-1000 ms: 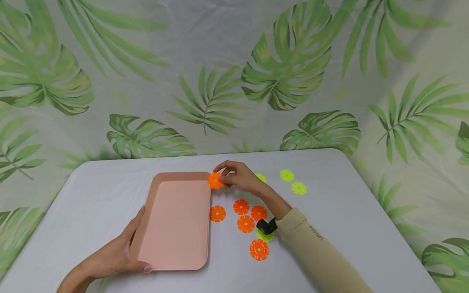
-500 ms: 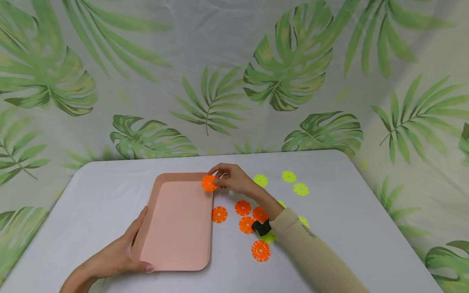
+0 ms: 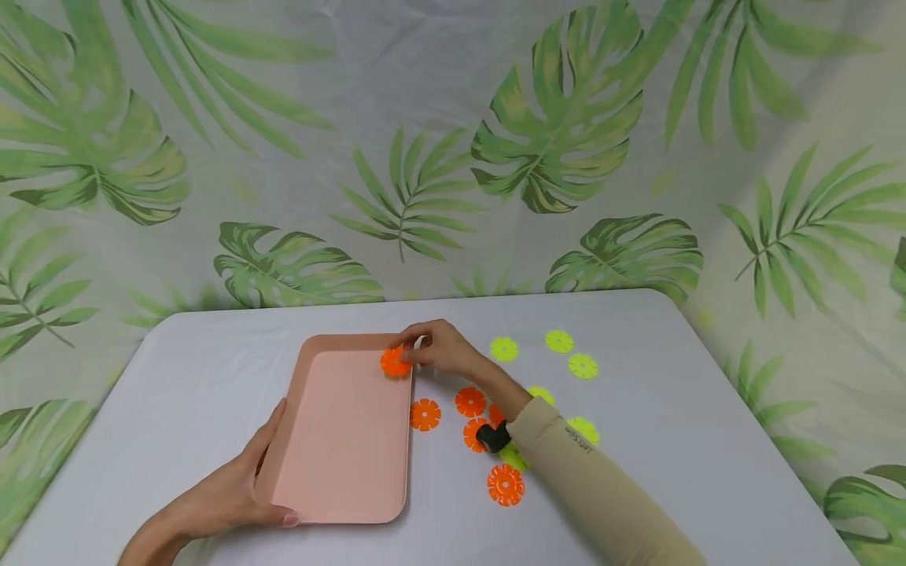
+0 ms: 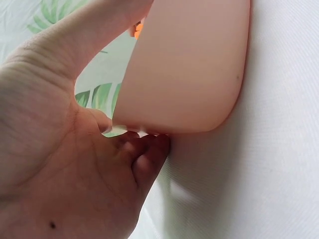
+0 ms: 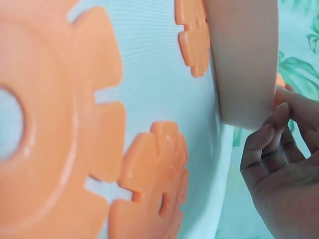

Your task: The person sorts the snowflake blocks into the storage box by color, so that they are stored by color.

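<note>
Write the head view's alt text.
Right hand pinching a round, notched orange disc at the far right corner of a rectangular pink tray, held by the left hand. Other orange discs and lime-green discs lie on a white table.

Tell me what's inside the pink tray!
The right hand pinches an orange disc over the far right corner of the pink tray. Elsewhere its floor looks bare; what's beneath the disc is hidden.

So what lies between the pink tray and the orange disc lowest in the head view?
Only bare white table surface lies between the pink tray and that orange disc; the head view shows this.
</note>
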`<action>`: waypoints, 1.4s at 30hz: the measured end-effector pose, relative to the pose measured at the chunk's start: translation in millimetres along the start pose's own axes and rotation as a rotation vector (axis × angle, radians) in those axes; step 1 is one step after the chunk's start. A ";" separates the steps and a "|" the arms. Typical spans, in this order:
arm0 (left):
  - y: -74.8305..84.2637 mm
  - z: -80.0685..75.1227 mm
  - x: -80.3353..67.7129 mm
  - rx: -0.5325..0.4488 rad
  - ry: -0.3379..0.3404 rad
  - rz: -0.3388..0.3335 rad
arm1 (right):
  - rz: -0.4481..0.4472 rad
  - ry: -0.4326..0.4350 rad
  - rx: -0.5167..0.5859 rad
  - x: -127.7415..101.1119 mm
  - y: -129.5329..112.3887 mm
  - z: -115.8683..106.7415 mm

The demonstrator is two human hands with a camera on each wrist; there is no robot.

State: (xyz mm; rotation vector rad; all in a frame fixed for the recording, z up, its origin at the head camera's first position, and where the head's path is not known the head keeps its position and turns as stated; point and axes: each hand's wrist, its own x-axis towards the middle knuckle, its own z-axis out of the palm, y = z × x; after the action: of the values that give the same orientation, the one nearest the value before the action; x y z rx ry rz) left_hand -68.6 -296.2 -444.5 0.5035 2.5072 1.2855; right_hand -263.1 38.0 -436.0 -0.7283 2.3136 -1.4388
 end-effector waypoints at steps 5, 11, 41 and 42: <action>-0.4 1.2 -1.2 0.019 0.003 0.006 | 0.021 0.013 -0.063 2.1 2.8 6.2; 0.0 1.4 -0.3 0.016 0.012 0.023 | -0.011 0.061 -0.150 8.6 -2.6 11.2; 1.7 0.5 -0.1 0.028 -0.001 -0.056 | 0.013 0.050 -0.077 -2.4 -0.9 -1.3; 1.7 0.7 0.1 0.025 -0.004 -0.050 | 0.010 0.049 -0.071 -4.5 -0.3 -2.8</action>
State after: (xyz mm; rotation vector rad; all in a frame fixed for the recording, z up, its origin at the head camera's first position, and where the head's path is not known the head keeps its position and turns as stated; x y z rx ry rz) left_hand -68.1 -294.8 -443.5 0.4452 2.5191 1.2348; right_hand -260.8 42.5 -434.5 -0.7077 2.4129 -1.3907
